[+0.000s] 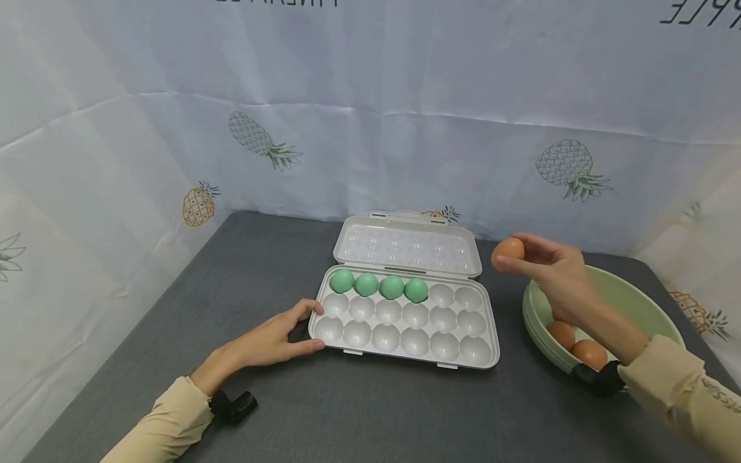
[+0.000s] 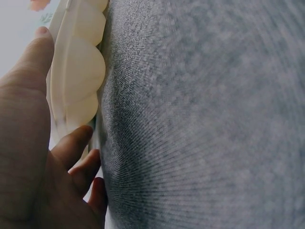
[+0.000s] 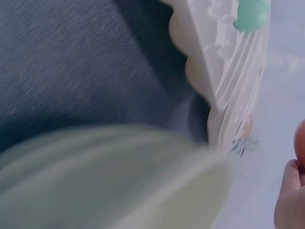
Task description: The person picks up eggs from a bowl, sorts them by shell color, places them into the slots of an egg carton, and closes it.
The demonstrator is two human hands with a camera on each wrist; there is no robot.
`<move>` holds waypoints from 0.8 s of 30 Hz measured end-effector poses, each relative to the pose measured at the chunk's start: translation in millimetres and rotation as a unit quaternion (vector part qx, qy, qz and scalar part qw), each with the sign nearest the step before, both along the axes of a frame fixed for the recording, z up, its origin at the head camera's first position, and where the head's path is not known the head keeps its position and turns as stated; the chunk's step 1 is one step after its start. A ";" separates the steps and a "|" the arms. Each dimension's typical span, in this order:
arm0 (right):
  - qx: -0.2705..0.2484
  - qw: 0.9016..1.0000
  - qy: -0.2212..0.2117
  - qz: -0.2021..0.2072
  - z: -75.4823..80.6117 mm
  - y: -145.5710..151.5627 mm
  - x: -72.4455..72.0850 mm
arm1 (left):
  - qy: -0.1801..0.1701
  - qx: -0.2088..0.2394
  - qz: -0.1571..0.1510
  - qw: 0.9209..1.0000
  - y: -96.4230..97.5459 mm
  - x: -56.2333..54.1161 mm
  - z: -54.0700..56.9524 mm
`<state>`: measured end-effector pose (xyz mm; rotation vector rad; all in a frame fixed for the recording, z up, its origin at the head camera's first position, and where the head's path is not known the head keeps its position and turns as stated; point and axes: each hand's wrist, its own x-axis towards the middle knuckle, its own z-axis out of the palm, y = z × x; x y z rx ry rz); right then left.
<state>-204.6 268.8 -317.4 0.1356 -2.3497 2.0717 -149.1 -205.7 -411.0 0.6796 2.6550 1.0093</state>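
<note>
My right hand (image 1: 550, 267) pinches a brown egg (image 1: 507, 253) between thumb and fingertips, held up above the table near the bowl's left rim. In the right wrist view that egg (image 3: 300, 143) shows only in part at the right edge. An egg tray (image 1: 401, 315) with cupped hollows lies with its lid (image 1: 407, 247) tipped back. Several green eggs (image 1: 392, 287) fill the left part of its back row; the other cups hold nothing. My left hand (image 1: 272, 337) rests at the tray's left end, thumb and fingers spread, fingertips touching the rim.
A pale green bowl (image 1: 633, 292) with brown eggs (image 1: 589, 354) stands on the right, partly under my right forearm. The dark grey table (image 1: 370, 411) ends at a pineapple-printed curtain (image 1: 405, 161) just behind the lid.
</note>
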 end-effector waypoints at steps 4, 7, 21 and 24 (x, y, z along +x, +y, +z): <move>-0.027 0.999 -0.001 0.022 0.9 -20.4 -2.9 | 0.000 0.001 -0.002 1.000 0.3 -0.5 0.1; -0.009 0.999 0.009 0.035 1.7 -35.5 -4.2 | -0.001 0.004 -0.003 1.000 0.4 -1.0 0.2; 0.061 0.996 0.007 0.069 -6.5 -118.7 -9.8 | -0.008 0.010 -0.001 1.000 0.3 -1.2 -1.2; 0.061 0.994 0.004 0.088 -11.4 -136.6 -9.0 | -0.007 0.007 -0.001 1.000 0.6 -1.4 -1.8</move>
